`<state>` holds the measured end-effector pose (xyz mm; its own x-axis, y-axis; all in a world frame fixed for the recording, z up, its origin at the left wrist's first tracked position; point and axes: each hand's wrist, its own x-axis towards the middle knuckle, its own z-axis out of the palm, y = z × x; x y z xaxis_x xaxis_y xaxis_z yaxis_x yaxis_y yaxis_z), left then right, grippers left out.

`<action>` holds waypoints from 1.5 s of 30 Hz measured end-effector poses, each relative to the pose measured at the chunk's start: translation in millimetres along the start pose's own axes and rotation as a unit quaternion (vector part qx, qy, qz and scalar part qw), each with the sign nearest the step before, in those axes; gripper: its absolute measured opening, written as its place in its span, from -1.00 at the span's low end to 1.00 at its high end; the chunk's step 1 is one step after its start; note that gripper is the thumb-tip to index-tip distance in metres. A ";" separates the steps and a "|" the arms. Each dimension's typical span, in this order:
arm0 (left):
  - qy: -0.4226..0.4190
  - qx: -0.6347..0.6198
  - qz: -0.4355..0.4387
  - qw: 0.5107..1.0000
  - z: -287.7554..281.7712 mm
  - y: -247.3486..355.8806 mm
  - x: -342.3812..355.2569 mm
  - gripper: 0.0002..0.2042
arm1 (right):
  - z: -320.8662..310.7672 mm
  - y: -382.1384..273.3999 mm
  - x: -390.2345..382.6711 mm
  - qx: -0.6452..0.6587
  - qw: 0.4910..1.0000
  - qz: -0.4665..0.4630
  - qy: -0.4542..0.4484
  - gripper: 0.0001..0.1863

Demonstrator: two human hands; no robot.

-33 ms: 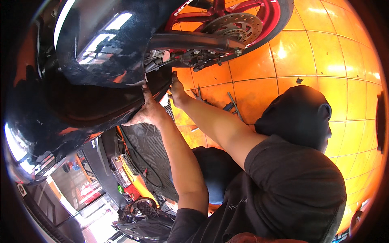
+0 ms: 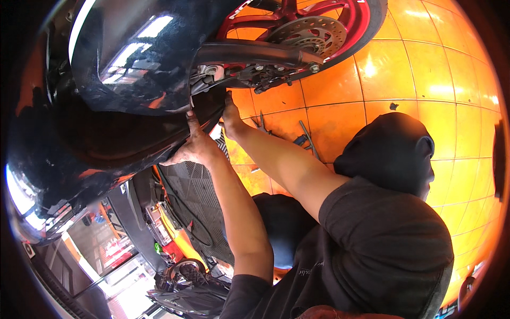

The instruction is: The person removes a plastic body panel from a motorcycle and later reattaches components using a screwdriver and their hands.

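A motor scooter's glossy black body panel (image 2: 133, 64) fills the upper left, with a dark hollow lower cover (image 2: 122, 135) beneath it. My left hand (image 2: 197, 148) grips the rim of this lower cover, thumb up along its inner side and fingers curled underneath, partly hidden. Farther along the same cover, at the end toward the wheel, my right hand (image 2: 232, 118) is closed against its edge; most of its fingers are out of sight. Just above my hands sits a metal bracket (image 2: 204, 80), with the dark fork leg (image 2: 255, 54) running right from it.
The red wheel (image 2: 350, 24) with its brake disc (image 2: 311, 40) stands at the top. Pliers (image 2: 261, 126) and another hand tool (image 2: 308, 139) lie on the orange tiles (image 2: 388, 74). A black ribbed mat (image 2: 194, 183) spreads under the cover; another motorcycle (image 2: 191, 297) stands at lower left.
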<state>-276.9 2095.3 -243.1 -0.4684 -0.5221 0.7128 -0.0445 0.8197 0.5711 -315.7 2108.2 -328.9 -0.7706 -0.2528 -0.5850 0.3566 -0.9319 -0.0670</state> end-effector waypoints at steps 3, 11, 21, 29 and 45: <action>-0.125 -0.121 -0.035 0.984 6.7 43.7 -25.8 0.29 | -11.8 -19.2 67.1 0.171 0.975 -0.142 -0.028 -0.38; -0.296 -0.326 -0.074 0.895 -57.1 -7.8 1.1 -0.35 | -1.8 -18.3 62.3 0.235 0.966 -0.046 -0.096 -0.53; -0.293 -0.084 -0.039 0.952 -28.1 -61.6 -24.9 -0.49 | -4.0 -38.3 65.0 0.165 0.982 -0.090 -0.030 -0.63; -0.257 -0.007 -0.067 0.964 -50.6 -83.0 -9.4 -0.47 | 19.5 10.5 -9.6 -0.254 0.899 -0.354 0.049 -0.42; -0.196 -0.616 -0.546 0.532 -40.1 -120.8 -25.1 -0.32 | 14.0 19.8 -64.9 -0.494 0.612 -0.582 -0.207 0.16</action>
<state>-224.4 1999.9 -313.6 -0.9157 -0.2419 -0.3211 0.0207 -0.8261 0.5632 -266.0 2102.6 -281.0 -0.8013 0.1979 0.5646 -0.5734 0.0156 -0.8192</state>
